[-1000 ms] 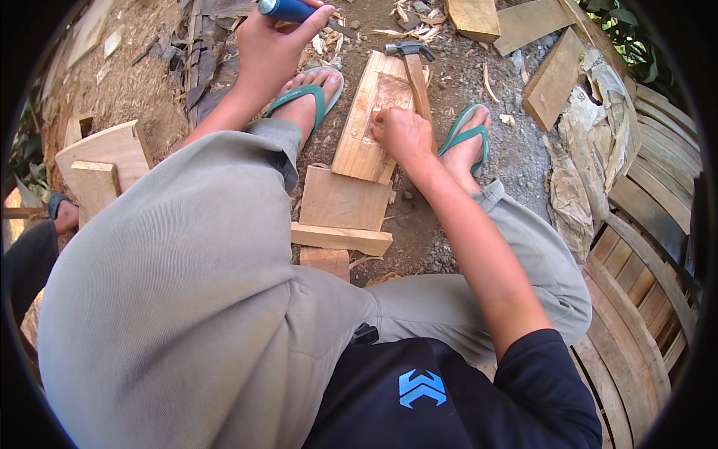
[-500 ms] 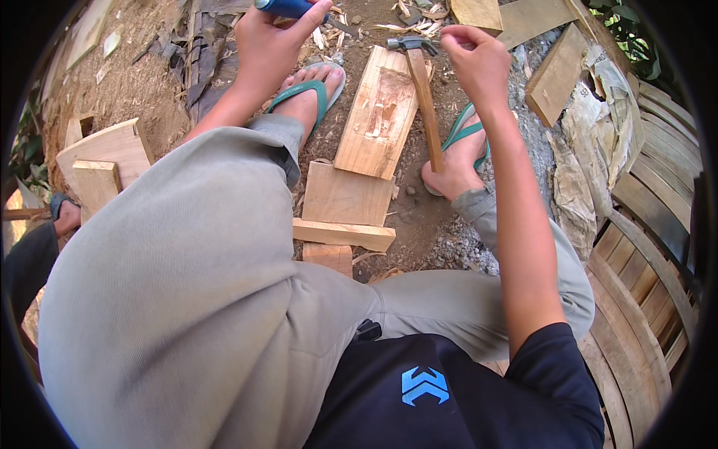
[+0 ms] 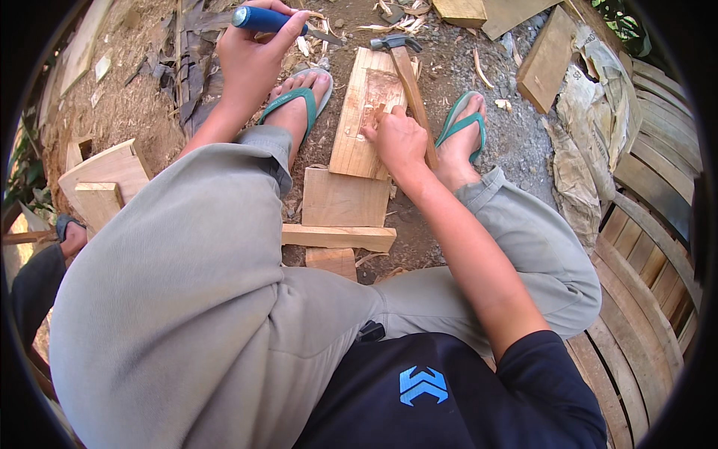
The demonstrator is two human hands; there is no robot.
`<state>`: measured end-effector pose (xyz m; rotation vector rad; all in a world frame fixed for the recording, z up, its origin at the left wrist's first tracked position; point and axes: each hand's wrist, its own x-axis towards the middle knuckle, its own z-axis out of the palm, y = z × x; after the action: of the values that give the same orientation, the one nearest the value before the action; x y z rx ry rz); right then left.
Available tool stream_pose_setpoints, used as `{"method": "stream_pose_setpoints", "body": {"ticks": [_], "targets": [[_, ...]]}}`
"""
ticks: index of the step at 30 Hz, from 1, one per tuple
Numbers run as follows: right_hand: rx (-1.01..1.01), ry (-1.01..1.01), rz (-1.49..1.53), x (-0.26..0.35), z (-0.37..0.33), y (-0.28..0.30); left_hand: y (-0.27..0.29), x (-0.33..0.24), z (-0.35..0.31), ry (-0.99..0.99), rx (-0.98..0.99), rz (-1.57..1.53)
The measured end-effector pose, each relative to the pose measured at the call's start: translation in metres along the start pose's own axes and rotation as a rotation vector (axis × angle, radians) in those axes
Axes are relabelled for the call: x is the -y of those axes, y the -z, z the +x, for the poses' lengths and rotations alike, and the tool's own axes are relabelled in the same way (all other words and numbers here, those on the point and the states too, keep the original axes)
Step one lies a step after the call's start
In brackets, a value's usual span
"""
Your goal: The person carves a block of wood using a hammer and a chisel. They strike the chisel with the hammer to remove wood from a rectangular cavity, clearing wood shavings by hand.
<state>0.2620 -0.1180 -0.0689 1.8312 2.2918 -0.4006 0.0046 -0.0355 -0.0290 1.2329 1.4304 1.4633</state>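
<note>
My left hand grips the blue handle of a chisel, held above my left foot with its metal blade pointing right. My right hand is over a pale wooden block with a shallow rectangular recess cut in it. Its fingers are closed and bent down at the recess; what they hold, if anything, is hidden. Wood chips lie in the recess beside the fingertips. A claw hammer with a wooden handle leans along the block's right edge, partly behind my right hand.
Under the block's near end lies a flat board, with a narrow strip nearer me. My sandalled feet flank the block. Offcuts and crumpled sheeting lie right. Another person's foot shows far left.
My right hand has come down and left from the air beside the hammer head onto the block's recess. My left hand has shifted slightly left and down with the chisel.
</note>
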Motion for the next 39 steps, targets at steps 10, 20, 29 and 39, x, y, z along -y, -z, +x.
{"method": "stream_pose_setpoints", "body": {"ticks": [10, 20, 29, 39], "targets": [[0.168, -0.14, 0.015, 0.003, 0.017, 0.0, 0.003, 0.003, 0.002, -0.076, -0.001, 0.009], [0.246, -0.317, 0.117, 0.017, 0.021, 0.004, 0.002, 0.001, 0.002, -0.023, -0.018, -0.001], [0.519, -0.357, 0.322, -0.002, 0.059, 0.078, 0.006, -0.004, 0.0, -0.018, -0.046, 0.077], [-0.233, -0.23, 0.616, -0.018, 0.063, 0.104, 0.002, -0.006, -0.001, -0.021, -0.054, 0.024]]}}
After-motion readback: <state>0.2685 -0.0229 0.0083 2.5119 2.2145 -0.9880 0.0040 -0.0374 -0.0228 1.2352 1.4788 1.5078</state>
